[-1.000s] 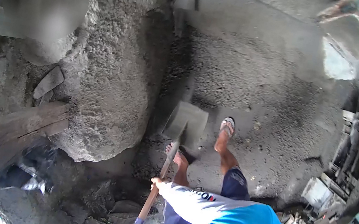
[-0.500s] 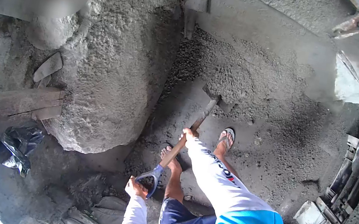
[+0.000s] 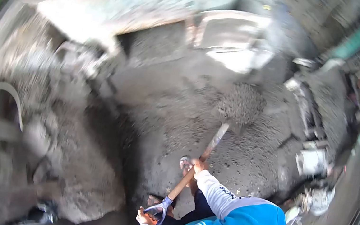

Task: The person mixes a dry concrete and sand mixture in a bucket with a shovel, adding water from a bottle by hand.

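A shovel with a wooden shaft [image 3: 183, 184] slants up and to the right in front of me. My left hand [image 3: 145, 217] is closed on its grey-blue D-shaped handle [image 3: 167, 203]. Farther up, my right hand [image 3: 199, 166] wraps around the shaft. A heap of grey gravelly material [image 3: 242, 103] covers the shovel's blade, which I cannot make out beneath it. My feet are partly hidden behind the shovel and my arms.
A large grey rough-surfaced mass [image 3: 83, 168] rises on the left. Loose grit covers the floor [image 3: 146, 169]. A pale board or wall [image 3: 160, 8] runs across the back, blurred. Pieces of debris and a white container [image 3: 312, 162] stand on the right.
My view has swung toward the right and farther ahead. The shovel now carries heaped material and has moved away from the pile, both hands still gripping it.
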{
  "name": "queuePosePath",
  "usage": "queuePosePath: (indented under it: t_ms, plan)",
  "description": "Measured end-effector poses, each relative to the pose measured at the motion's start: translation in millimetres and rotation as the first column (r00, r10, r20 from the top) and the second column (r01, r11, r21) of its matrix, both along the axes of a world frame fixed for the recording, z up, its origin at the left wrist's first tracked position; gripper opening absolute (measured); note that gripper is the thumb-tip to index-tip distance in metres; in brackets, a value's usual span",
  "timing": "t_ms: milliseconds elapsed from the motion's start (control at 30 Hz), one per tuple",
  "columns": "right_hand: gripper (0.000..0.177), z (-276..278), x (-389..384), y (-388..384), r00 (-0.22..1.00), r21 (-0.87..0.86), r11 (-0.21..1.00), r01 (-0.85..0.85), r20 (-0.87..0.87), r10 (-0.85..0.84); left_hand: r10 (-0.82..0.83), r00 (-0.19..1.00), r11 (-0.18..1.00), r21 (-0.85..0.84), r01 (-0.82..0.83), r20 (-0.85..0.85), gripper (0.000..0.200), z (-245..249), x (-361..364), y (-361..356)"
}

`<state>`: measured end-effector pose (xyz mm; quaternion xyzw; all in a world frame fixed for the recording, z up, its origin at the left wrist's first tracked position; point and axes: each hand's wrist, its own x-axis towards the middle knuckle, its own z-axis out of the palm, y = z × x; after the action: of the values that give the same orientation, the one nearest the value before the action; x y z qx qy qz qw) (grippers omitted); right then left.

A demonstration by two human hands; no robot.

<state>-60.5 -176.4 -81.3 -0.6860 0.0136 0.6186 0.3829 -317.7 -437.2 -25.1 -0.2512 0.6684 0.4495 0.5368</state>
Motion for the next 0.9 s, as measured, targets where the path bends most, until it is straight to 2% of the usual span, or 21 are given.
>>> queuePosePath:
  t_ms: [33, 67, 133, 200, 267, 333, 367, 400, 433, 467, 533, 567, 600, 633, 667, 733, 800, 833, 867, 900]
  plan:
    - [0.010, 35.1, 20.2, 22.8, 0.994, 0.052, 0.993, 0.110, 0.013, -0.110, -0.074, 0.997, 0.997, 0.018, 0.073, 0.038, 0.047, 25.6, 10.9, 40.3]
    - [0.006, 64.0, 41.5, 41.4, 0.976, 0.098, 0.972, 0.215, 0.019, -0.218, -0.152, 0.988, 0.984, 0.092, 0.151, -0.002, 0.048, 41.3, 23.5, 73.9]
    - [0.005, 117.7, 91.4, 81.2, 0.954, 0.264, 0.918, 0.296, -0.039, -0.296, -0.240, 0.971, 0.959, 0.159, 0.233, 0.025, 0.048, 73.7, 49.2, 139.2]
    - [0.004, 199.1, 141.5, 109.6, 0.920, 0.425, 0.818, 0.388, -0.129, -0.370, -0.309, 0.951, 0.920, 0.263, 0.291, 0.030, 0.051, 124.9, 85.1, 200.8]
    - [0.012, 246.4, 197.9, 135.5, 0.887, 0.496, 0.740, 0.454, -0.179, -0.425, -0.439, 0.887, 0.774, 0.441, 0.454, -0.143, 0.049, 183.0, 126.3, 248.9]
    - [0.010, 310.3, 247.6, 149.4, 0.857, 0.536, 0.675, 0.508, -0.232, -0.461, -0.410, 0.874, 0.626, 0.616, 0.478, -0.262, 0.041, 236.6, 167.9, 283.0]
    - [0.013, 330.2, 276.0, 159.3, 0.829, 0.552, 0.623, 0.554, -0.297, -0.474, -0.434, 0.865, 0.487, 0.741, 0.462, -0.254, 0.034, 249.6, 183.7, 296.0]
    - [0.016, 350.1, 303.0, 161.7, 0.847, 0.617, 0.588, 0.523, -0.301, -0.438, -0.461, 0.853, 0.338, 0.839, 0.425, -0.246, 0.029, 261.4, 197.5, 305.3]
    - [0.019, 352.5, 334.9, 169.1, 0.827, 0.659, 0.508, 0.554, -0.366, -0.427, -0.220, 0.688, 0.030, 0.701, 0.713, -0.691, 0.024, 291.3, 212.3, 311.0]
    - [0.019, 375.5, 347.7, 171.1, 0.856, 0.751, 0.416, 0.512, -0.402, -0.326, 0.158, 0.388, -0.165, 0.364, 0.917, -0.908, 0.022, 329.2, 223.5, 313.2]
    - [0.018, 408.8, 339.7, 159.4, 0.879, 0.811, 0.343, 0.474, -0.414, -0.235, 0.415, 0.410, -0.446, 0.211, 0.870, -0.812, 0.027, 383.4, 223.7, 317.4]
    - [0.020, 426.2, 319.4, 147.4, 0.903, 0.857, 0.302, 0.418, -0.356, -0.240, 0.518, 0.356, -0.455, 0.101, 0.885, -0.778, 0.028, 410.7, 209.0, 312.1]
    - [0.022, 439.5, 295.4, 131.9, 0.925, 0.883, 0.278, 0.379, -0.367, -0.095, 0.608, 0.282, -0.437, -0.016, 0.899, -0.742, 0.030, 431.3, 186.2, 303.9]
    - [0.024, 438.3, 276.2, 121.8, 0.922, 0.891, 0.284, 0.355, -0.383, 0.048, 0.611, 0.232, -0.422, -0.063, 0.904, -0.757, 0.035, 440.8, 160.6, 295.0]
    - [0.021, 450.2, 239.6, 105.4, 0.920, 0.874, 0.345, 0.343, -0.386, 0.063, 0.591, 0.194, -0.423, -0.096, 0.901, -0.783, 0.034, 445.2, 132.7, 287.1]
    - [0.016, 431.0, 187.8, 98.2, 0.906, 0.855, 0.343, 0.388, -0.422, 0.027, 0.424, 0.240, -0.500, -0.005, 0.866, -0.873, 0.031, 442.5, 75.2, 273.9]
    - [0.013, 417.0, 126.0, 77.5, 0.892, 0.771, 0.496, 0.399, -0.452, -0.014, 0.276, 0.300, -0.374, 0.185, 0.909, -0.913, 0.030, 442.1, 33.3, 246.7]
    - [0.015, 394.7, 103.7, 73.9, 0.862, 0.700, 0.579, 0.418, -0.506, -0.011, 0.274, 0.258, -0.344, 0.156, 0.926, -0.926, 0.030, 442.9, 10.0, 234.8]
    - [0.018, 385.0, 75.6, 66.7, 0.844, 0.634, 0.649, 0.420, -0.536, -0.023, 0.359, 0.200, -0.281, 0.099, 0.955, -0.912, 0.032, 446.5, -2.6, 223.4]
    - [0.020, 371.3, 53.3, 60.9, 0.819, 0.577, 0.734, 0.357, -0.571, 0.050, 0.444, 0.092, -0.225, -0.011, 0.974, -0.891, 0.033, 454.3, -11.7, 212.9]
